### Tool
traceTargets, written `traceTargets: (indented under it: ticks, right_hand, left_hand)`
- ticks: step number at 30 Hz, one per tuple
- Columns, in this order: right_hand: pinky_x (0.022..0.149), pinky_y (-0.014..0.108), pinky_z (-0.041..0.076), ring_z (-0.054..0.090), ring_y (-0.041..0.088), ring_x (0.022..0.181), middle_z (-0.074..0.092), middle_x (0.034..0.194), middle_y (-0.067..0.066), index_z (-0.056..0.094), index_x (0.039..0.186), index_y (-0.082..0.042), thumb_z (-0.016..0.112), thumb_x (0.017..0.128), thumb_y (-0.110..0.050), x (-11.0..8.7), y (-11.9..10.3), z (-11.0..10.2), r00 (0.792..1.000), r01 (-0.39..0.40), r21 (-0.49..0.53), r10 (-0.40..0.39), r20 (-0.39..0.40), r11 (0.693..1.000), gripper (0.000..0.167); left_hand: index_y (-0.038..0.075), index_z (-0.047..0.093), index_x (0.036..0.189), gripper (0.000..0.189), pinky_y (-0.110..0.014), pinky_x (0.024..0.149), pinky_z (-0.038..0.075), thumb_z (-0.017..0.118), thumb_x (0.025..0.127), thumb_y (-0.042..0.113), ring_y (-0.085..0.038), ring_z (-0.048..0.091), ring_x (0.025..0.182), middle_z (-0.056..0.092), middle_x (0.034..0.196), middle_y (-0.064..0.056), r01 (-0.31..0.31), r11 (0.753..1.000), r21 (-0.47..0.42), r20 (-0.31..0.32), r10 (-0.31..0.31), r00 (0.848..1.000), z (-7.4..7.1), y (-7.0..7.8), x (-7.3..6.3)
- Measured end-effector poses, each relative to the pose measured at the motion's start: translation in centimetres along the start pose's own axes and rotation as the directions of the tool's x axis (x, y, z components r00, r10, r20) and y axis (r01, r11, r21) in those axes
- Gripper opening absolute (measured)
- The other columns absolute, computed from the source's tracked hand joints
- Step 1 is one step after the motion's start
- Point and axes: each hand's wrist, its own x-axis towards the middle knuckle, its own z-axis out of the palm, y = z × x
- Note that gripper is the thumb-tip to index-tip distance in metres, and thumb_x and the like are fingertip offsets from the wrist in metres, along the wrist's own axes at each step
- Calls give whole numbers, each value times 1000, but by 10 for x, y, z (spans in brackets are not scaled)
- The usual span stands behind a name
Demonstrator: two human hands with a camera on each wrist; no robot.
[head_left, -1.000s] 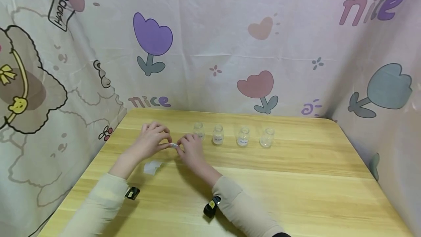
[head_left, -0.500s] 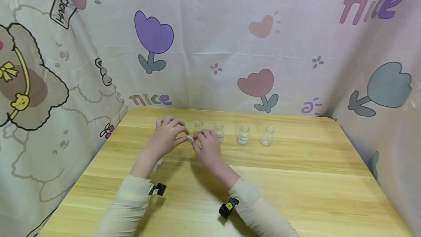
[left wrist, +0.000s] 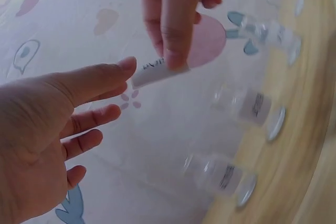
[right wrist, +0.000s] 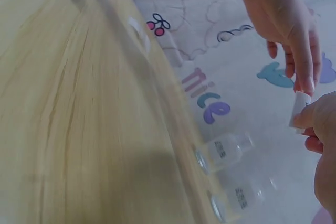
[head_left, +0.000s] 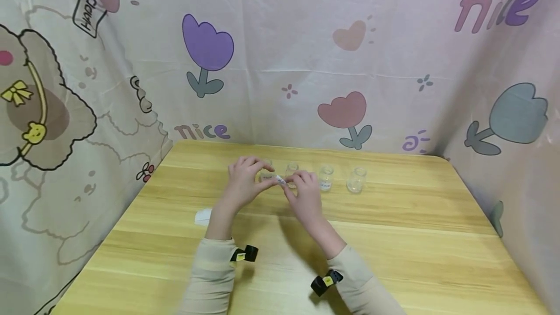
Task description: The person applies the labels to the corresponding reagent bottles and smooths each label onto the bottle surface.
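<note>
A small white label (head_left: 281, 180) with printed letters is stretched between both hands above the table. My left hand (head_left: 242, 183) pinches one end between thumb and index finger, its other fingers loosely bent in the left wrist view. My right hand (head_left: 305, 198) pinches the other end; its thumb covers part of the print on the label (left wrist: 157, 73). Behind the hands, several small clear glass bottles stand in a row. Two bottles, the leftmost (head_left: 266, 177) and its neighbour (head_left: 292, 167), are partly hidden by the hands.
Farther right stand a labelled glass bottle (head_left: 326, 174) and another bottle (head_left: 356, 181) with no label visible. A white piece of paper (head_left: 203, 217) lies left of the left forearm on the wooden table (head_left: 415, 237). A printed curtain (head_left: 280, 38) hangs behind.
Both hands have moved right together with the label between them, from left of the bottles to in front of the two leftmost. The white paper beside the left forearm shows more fully again.
</note>
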Motion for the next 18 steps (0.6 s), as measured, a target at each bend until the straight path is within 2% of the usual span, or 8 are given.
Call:
traceTargets:
  ticks: [3,7,12,18]
  right_hand:
    - [82,41,42,52,27,92,66,96,9,72,90,-6,79,80,-15,-4,4,-6,999,-34,6,34,-7,999,15]
    - [81,40,40,51,27,92,65,94,8,72,90,-6,79,80,-13,-9,8,-12,998,-60,17,60,-8,998,14]
    - [83,41,39,51,27,93,66,94,8,72,88,-7,79,79,-13,-13,13,-18,997,-77,13,77,-11,997,13]
    - [85,41,37,49,26,93,65,95,7,72,88,-7,80,78,-12,-17,18,-24,994,-109,32,109,0,994,13]
  left_hand:
    - [21,73,95,25,-50,93,28,75,82,42,-29,48,115,64,117,-3,30,998,-61,17,-29,999,7,7,-1]
    - [21,74,90,15,-49,91,29,74,85,35,-27,50,110,66,111,-1,42,991,-126,25,-39,999,18,13,-2]
    - [18,74,88,13,-48,89,31,74,85,30,-26,53,109,69,103,-1,31,983,-182,11,-30,999,29,14,-4]
    - [16,73,89,9,-53,96,32,73,86,24,-27,55,108,70,102,-3,-6,963,-268,13,10,1000,40,10,-5]
